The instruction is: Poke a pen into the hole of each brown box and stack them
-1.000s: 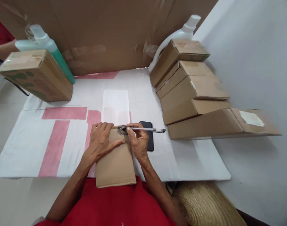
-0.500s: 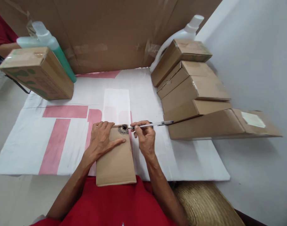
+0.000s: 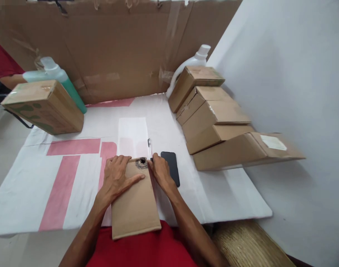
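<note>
A flat cardboard box (image 3: 134, 207) lies at the table's near edge, against my red shirt. Near its far right corner is a dark hole ringed with black scribbled ink (image 3: 142, 162). My left hand (image 3: 117, 174) grips the box at its far left edge, fingers curled over and thumb stretched across the top. At the right of the hole, my right hand (image 3: 160, 170) is closed on the lower end of a clear pen (image 3: 150, 147), which now points away from me. The fingertips touch or nearly touch the box's right side. A black phone (image 3: 170, 168) lies just right of that hand.
Stacked cardboard boxes (image 3: 214, 111) lean at the right by the wall, with a white bottle (image 3: 201, 53) behind. At the left stand another box (image 3: 43, 107) and a green bottle (image 3: 74, 92). A tall cardboard panel (image 3: 116, 48) closes the back. Another person's sleeve (image 3: 3, 61) shows far left.
My right hand has turned and moved left and down; the pen has swung from pointing right to pointing away. The phone has come into view. My view has tilted up; the left hand stays on the box.
</note>
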{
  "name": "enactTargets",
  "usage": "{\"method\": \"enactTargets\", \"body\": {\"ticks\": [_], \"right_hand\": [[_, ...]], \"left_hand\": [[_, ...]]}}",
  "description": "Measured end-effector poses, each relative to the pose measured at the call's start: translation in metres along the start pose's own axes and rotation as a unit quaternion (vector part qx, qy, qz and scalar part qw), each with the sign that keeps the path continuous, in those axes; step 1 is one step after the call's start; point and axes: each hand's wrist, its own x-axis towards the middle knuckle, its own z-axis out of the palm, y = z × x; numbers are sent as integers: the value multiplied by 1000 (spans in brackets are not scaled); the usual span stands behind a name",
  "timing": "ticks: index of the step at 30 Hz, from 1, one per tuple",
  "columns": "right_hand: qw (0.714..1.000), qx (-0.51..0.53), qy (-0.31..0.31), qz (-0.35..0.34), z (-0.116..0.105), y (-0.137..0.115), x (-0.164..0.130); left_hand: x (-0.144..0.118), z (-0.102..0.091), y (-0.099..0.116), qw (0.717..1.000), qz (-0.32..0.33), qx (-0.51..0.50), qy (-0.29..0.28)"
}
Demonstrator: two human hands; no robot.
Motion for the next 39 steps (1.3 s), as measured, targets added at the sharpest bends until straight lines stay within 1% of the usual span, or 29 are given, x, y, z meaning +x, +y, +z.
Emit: {"method": "enactTargets", "body": {"ticks": [1, 3, 5, 6, 8, 10, 11, 14, 16, 17, 18, 19, 21, 23, 24, 25, 27, 29, 32, 33, 36, 39], "right_hand": [[1000, -6, 10, -4, -3, 4, -4], [998, -38, 56, 1, -11, 16, -13], [990, -91, 98, 43, -17, 32, -23], [986, -114, 99, 76, -20, 40, -27], [982, -124, 64, 130, -21, 53, -35], [984, -91, 34, 152, -19, 62, -39], [984, -67, 34, 159, -17, 64, -39], [981, 16, 69, 179, -8, 71, -36], [976, 124, 72, 164, -2, 75, -35], [966, 199, 68, 147, 0, 76, -36], [948, 284, 62, 128, 1, 76, -38], [921, 370, 54, 112, 1, 75, -41], [851, 516, 38, 91, -5, 70, -50], [784, 616, 10, 77, -16, 58, -61], [758, 649, -6, 69, -24, 51, -67], [738, 672, -22, 60, -31, 43, -72], [708, 703, -63, 34, -43, 27, -80], [677, 725, -128, 9, -49, 11, -84], [614, 753, -236, -17, -46, -11, -86], [599, 757, -260, -21, -43, -18, -86], [582, 757, -295, -16, -34, -32, -86], [559, 767, -315, -2, -28, -37, -89]], "left_hand": [[0, -1, 0, 1000, -2, 0, -3], [0, -1, 1, 1000, -5, -1, -5], [1, -1, 1, 1000, -7, -1, -7], [1, -1, 1, 1000, -7, -1, -8], [1, 0, 0, 1000, -6, -2, -11], [1, 1, -1, 1000, -3, -6, -10], [1, 2, -2, 1000, -1, -9, -8], [0, 2, -2, 1000, 3, -11, 3], [0, 1, -1, 1000, 1, -13, 5], [0, 0, -1, 1000, -2, -14, 4], [0, -1, 0, 1000, -4, -16, 1], [0, -2, 1, 1000, -7, -16, -3], [0, -2, 2, 1000, -9, -14, -5], [0, -2, 2, 1000, -5, -10, -3], [0, -2, 2, 1000, -2, -8, 0], [0, -1, 1, 1000, 2, -7, 3], [0, 0, 0, 1000, 9, -2, 13], [-1, 2, 0, 1000, 13, 7, 23], [-1, 4, -2, 999, 15, 27, 29], [-1, 4, -2, 999, 13, 32, 26], [-1, 4, -5, 999, 16, 40, 12], [-1, 4, -6, 999, 23, 44, 7]]}}
